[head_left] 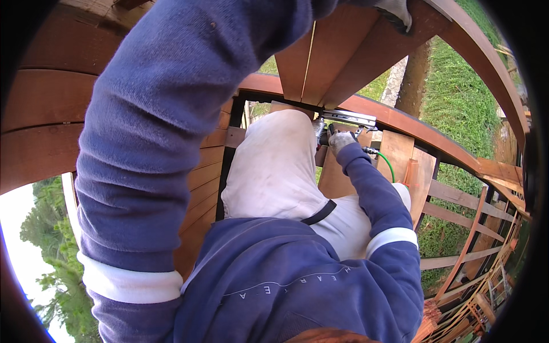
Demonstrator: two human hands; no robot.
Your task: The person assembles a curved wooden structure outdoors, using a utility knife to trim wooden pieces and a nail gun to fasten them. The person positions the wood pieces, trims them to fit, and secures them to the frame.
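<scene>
My right hand (342, 140), in a grey work glove, is closed round the handle of an air nailer (354, 119) with a long silver magazine. A green hose (390, 163) runs from its rear fitting. The tool's nose is near the foot of upright reddish-brown boards (331, 54), by a brown rail; whether it touches them I cannot tell. My left arm reaches across the upper picture. The left hand (396, 10), gloved too, lies against the face of a board, its fingers stretched downward; the top edge of the frame cuts part of it off.
A curved-looking brown beam (486, 63) passes along the upper right. Slatted boards (203, 177) stand to the left of my legs. Lattice-like rails (469, 226) rise on the right, with grass (457, 86) far below. Loose timber (486, 308) lies lower right.
</scene>
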